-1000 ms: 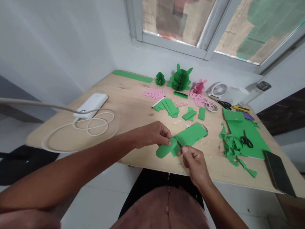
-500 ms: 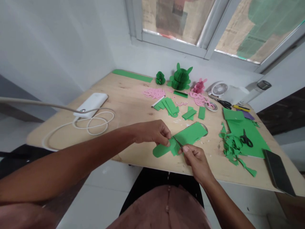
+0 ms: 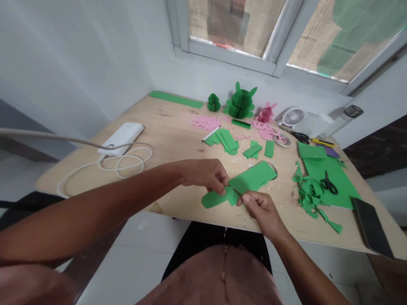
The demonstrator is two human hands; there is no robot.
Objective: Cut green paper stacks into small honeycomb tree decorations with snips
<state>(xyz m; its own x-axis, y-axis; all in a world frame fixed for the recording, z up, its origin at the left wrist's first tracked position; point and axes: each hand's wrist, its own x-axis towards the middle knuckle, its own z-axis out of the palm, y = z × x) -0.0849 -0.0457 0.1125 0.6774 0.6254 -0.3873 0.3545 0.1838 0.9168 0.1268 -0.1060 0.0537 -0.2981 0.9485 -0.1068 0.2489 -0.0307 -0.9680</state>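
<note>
My right hand [image 3: 259,207] is closed on a thin dark pointed tool [image 3: 237,192], its tip reaching left to the fingertips of my left hand [image 3: 208,176]. The left hand is closed in a pinch over green paper pieces. What sits between those fingertips is too small to make out. Below them lies a green paper strip with a rounded end [image 3: 213,199], partly covered by the hand. A longer green paper strip [image 3: 254,176] slants away to the upper right and covers part of a round ring [image 3: 273,169].
Green paper rectangles [image 3: 227,140] and pink scraps [image 3: 206,123] lie farther back, before green and pink paper figures [image 3: 241,101]. On the right are green scraps [image 3: 310,192], black scissors [image 3: 329,185] and a phone [image 3: 372,226]. A white power bank [image 3: 122,137] with cable lies left.
The tool's tip and the rounded green strip have shifted slightly left. Both hands stay in nearly the same place.
</note>
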